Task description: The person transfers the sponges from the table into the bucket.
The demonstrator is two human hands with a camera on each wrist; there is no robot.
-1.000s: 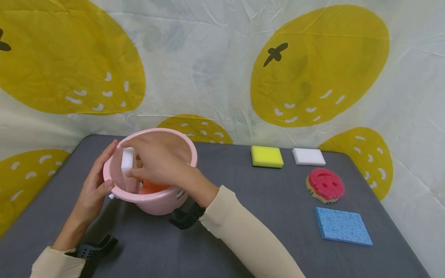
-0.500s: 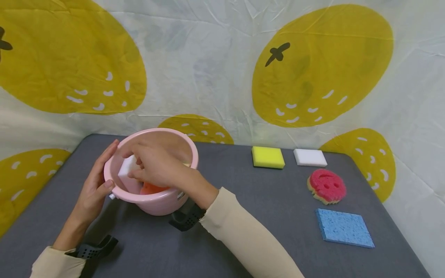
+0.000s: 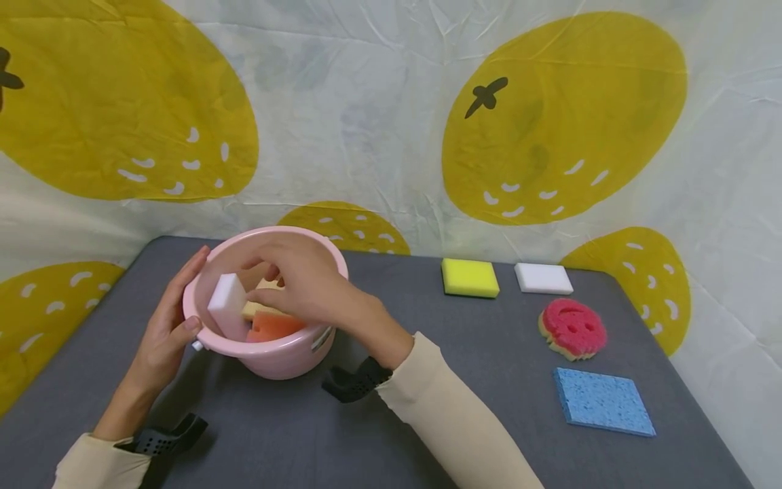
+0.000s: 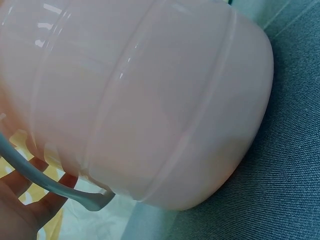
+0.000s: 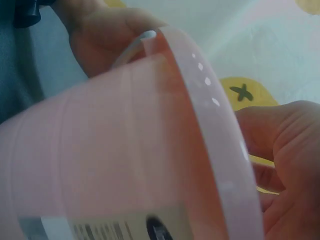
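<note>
On the tabletop [image 3: 391, 441], head view, the left hand [image 3: 166, 329] grips the pink bucket [image 3: 275, 367]; at its mouth, the right hand [image 3: 305, 285], apparently released, could topple the leaning white sponge [image 3: 229, 305]. Left wrist: a slackened grip might let the bucket tip. Right wrist: a knuckle bump could too.

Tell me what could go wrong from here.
The white sponge inside the bucket stands up and could topple onto the orange sponge. The right hand reaches over the rim, so it might knock it when moving. The left hand holds only one side, so a bump could tip the bucket.
</note>
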